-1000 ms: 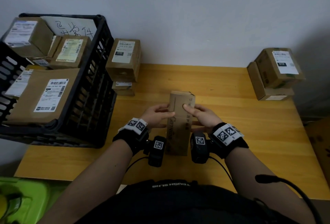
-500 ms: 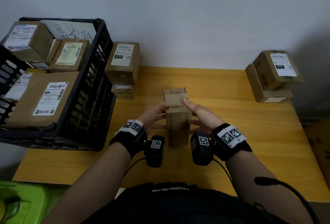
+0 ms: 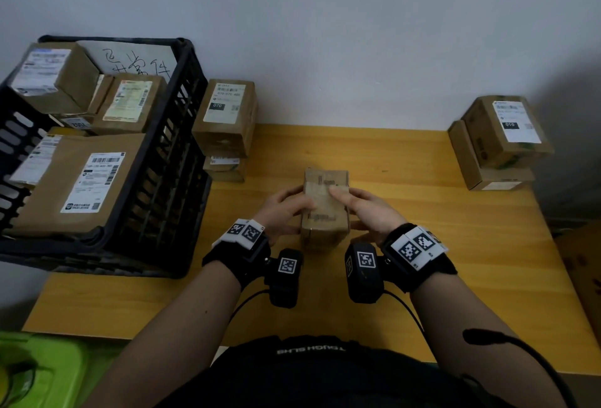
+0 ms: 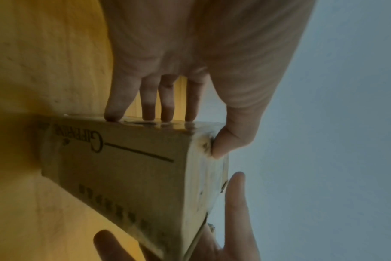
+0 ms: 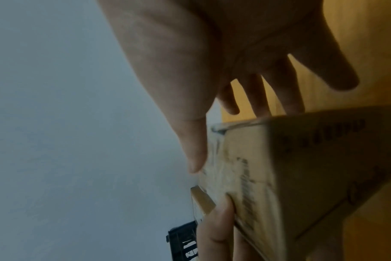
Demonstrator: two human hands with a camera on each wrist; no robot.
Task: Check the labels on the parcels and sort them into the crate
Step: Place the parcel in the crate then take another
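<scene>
We hold a small brown cardboard parcel [image 3: 326,209] over the yellow wooden table [image 3: 422,245].
Our left hand [image 3: 282,209] and right hand [image 3: 367,212] grasp its sides, thumbs on top; farther left stands the black plastic crate [image 3: 169,180].
</scene>
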